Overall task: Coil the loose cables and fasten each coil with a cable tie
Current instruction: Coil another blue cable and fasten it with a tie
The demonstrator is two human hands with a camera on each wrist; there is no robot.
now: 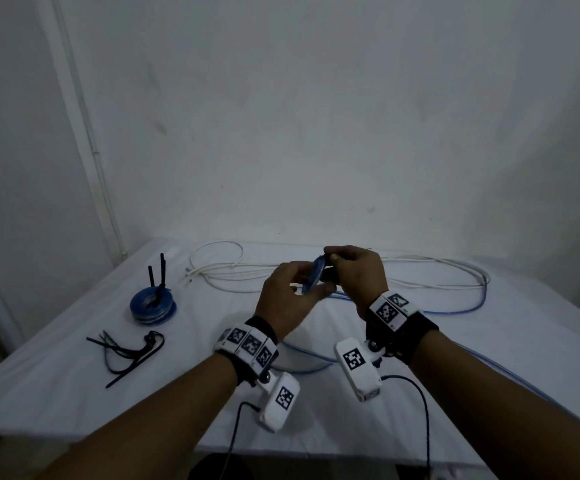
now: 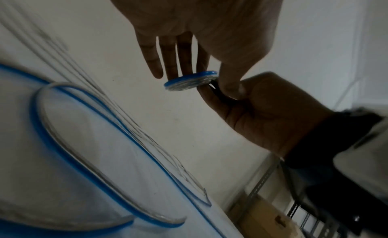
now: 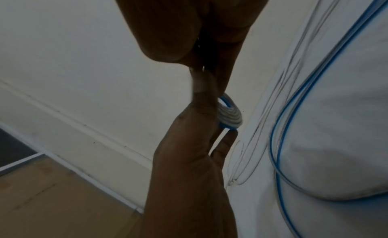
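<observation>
Over the table (image 1: 39, 393), well in from its edges, white cable (image 1: 217, 242) behind, left hand (image 1: 288, 299) pinching blue coil (image 1: 317, 273) between thumb and near-straight fingers (image 2: 170, 59), right hand (image 1: 361, 275) curled, pinching black cable tie (image 1: 330, 272) at coil rim

head: above, forward-down, far | wrists: close, facing inward | all 3 share blue coil (image 2: 189, 81)
</observation>
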